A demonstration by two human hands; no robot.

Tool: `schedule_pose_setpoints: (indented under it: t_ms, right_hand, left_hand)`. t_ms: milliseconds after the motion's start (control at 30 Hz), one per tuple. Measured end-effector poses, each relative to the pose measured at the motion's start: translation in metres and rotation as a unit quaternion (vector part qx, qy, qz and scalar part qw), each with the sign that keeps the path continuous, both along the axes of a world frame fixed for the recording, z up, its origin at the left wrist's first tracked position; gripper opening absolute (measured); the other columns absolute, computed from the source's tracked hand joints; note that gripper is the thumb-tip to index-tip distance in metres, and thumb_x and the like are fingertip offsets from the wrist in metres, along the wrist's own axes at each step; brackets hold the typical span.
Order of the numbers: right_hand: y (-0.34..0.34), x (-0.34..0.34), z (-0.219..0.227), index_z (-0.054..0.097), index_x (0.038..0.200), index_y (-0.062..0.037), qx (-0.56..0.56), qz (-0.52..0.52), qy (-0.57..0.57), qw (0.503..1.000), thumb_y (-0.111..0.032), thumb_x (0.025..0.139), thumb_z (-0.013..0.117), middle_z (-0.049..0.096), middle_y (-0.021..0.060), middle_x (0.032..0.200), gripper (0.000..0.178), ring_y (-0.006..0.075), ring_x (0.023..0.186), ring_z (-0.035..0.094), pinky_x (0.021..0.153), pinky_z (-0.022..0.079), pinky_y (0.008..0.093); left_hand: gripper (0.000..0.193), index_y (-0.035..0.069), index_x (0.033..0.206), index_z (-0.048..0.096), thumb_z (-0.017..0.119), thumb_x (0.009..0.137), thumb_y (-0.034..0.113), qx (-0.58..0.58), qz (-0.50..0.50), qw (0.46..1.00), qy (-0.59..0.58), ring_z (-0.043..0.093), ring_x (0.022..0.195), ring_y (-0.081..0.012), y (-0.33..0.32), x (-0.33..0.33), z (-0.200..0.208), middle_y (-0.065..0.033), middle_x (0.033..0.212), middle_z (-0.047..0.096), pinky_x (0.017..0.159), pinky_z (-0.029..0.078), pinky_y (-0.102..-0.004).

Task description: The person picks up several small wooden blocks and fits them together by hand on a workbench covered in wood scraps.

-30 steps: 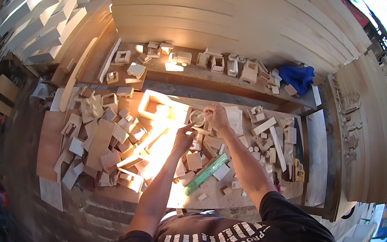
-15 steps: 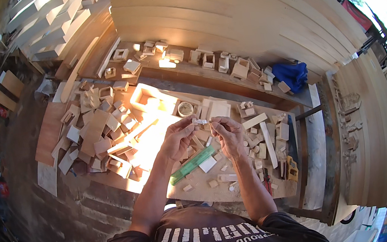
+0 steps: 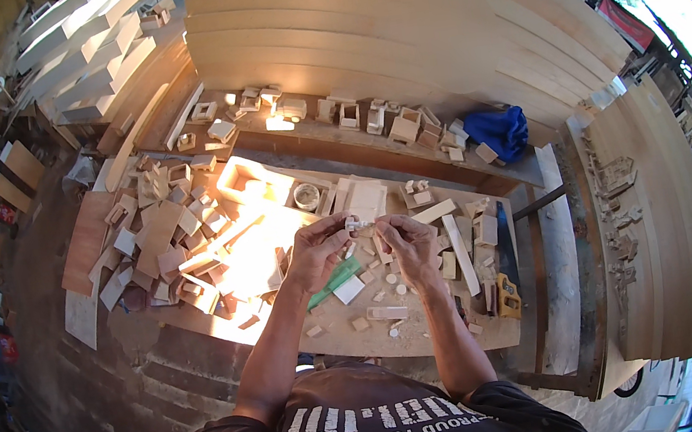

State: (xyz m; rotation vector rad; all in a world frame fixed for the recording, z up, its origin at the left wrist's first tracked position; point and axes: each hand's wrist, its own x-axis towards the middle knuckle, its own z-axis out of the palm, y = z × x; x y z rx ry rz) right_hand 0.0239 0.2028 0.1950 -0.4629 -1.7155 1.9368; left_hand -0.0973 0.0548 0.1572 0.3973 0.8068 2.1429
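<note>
Above the middle of the workbench [image 3: 350, 339], my left hand [image 3: 318, 253] is closed in a pinch on a small pale wooden piece [image 3: 352, 224]. Close beside it on the right, my right hand [image 3: 408, 244] is also pinched, its fingertips at the piece's right end; what lies between them is too small to make out. Below the hands a green ruler [image 3: 322, 294] lies partly hidden by my left hand, next to a white rectangular piece [image 3: 348, 290]. Small round discs [image 3: 396, 279] and offcuts are scattered around them.
Wooden blocks [image 3: 163, 233] pile up at the left, beside a sunlit open wooden box [image 3: 228, 179] and a round tin [image 3: 306, 196]. A yellow-handled saw [image 3: 508, 295] lies at the right edge. Toy-like wooden pieces [image 3: 349, 115] and a blue cloth [image 3: 497, 135] line the back shelf.
The view has shifted, so the bench appears further left. My hands stay together at the small piece, and my left hand now covers more of the green ruler.
</note>
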Motion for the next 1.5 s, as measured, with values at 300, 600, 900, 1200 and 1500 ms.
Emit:
schedule_pose_setpoints:
  t_ms: [300,600,900,1200,1500]
  right_hand:
    - [0.0,0.014,0.014,0.072,0.104,0.0045,0.076,-0.04,-0.029,0.996,-0.008,0.095,0.07,0.063,0.0,0.074,0.015,0.0048,0.062,0.054,0.055,0.043,0.0203]
    - [0.0,0.015,0.005,0.073,0.101,0.0017,0.14,0.008,0.02,0.99,-0.002,0.093,0.069,0.071,0.0047,0.089,0.01,0.007,0.073,0.063,0.064,0.05,0.0214]
    - [-0.002,0.013,0.005,0.073,0.101,0.0023,0.125,0.02,0.03,0.992,0.001,0.092,0.069,0.071,0.006,0.091,0.01,0.0086,0.075,0.064,0.068,0.051,0.0222]
    - [-0.009,0.02,0.005,0.072,0.101,0.0031,0.054,-0.002,0.076,0.996,0.0,0.093,0.068,0.07,0.007,0.095,0.009,0.0094,0.076,0.065,0.068,0.052,0.0222]
    - [0.003,0.026,-0.003,0.071,0.103,0.003,0.069,-0.02,0.081,0.994,-0.001,0.095,0.067,0.07,0.0072,0.088,0.01,0.0098,0.07,0.062,0.063,0.051,0.0234]
  left_hand:
    - [0.034,-0.004,0.124,0.066,0.068,0.09,-0.005,-0.012,0.003,1.0,0.004,0.071,0.097,-0.0191,-0.001,0.01,0.002,-0.0129,0.112,0.072,0.086,0.058,-0.0282]
    - [0.035,-0.003,0.125,0.066,0.07,0.09,-0.003,-0.008,-0.014,1.0,-0.001,0.07,0.094,-0.0167,-0.002,0.011,0.006,-0.0116,0.109,0.073,0.085,0.057,-0.0279]
    - [0.032,-0.003,0.121,0.068,0.07,0.089,-0.006,-0.02,0.007,1.0,0.011,0.07,0.093,-0.0158,-0.005,0.009,0.008,-0.0104,0.106,0.073,0.082,0.059,-0.0285]
    - [0.029,-0.002,0.118,0.069,0.069,0.09,-0.006,-0.039,0.042,0.997,0.041,0.07,0.095,-0.0163,-0.007,0.012,0.015,-0.0116,0.107,0.073,0.083,0.059,-0.0286]
    - [0.028,-0.001,0.12,0.069,0.068,0.092,-0.003,0.005,0.01,1.0,0.018,0.071,0.097,-0.0188,-0.006,0.01,0.015,-0.0126,0.11,0.073,0.085,0.059,-0.0299]
